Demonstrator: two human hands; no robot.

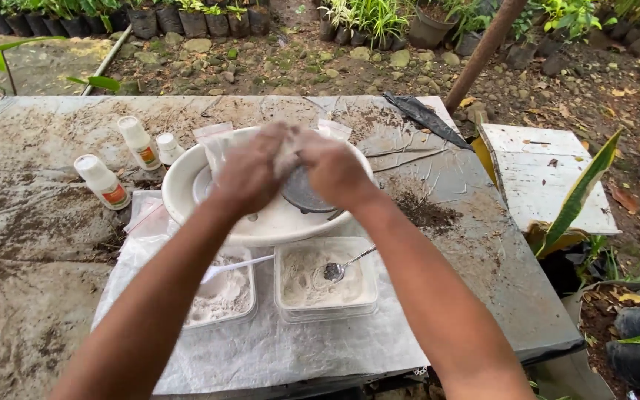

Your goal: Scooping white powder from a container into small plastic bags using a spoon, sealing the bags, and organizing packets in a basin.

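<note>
My left hand [250, 174] and my right hand [335, 170] meet over a white round basin [179, 174] and together grip a small pale packet [287, 152] dusted with powder. A dark grey disc [305, 196] lies inside the basin under my right hand. In front of the basin stand two clear square tubs of white powder: the right tub [326, 285] holds a metal spoon [338, 268], the left tub [224, 296] holds a white plastic spoon [242, 264]. My fingers are powdery.
Three small white bottles [138, 142] stand left of the basin on the dirty grey table [38, 222]. A white plastic sheet [275, 348] lies under the tubs. A white board [542, 178], potted plants [631, 326] and a slanted pole [483, 52] are at the right.
</note>
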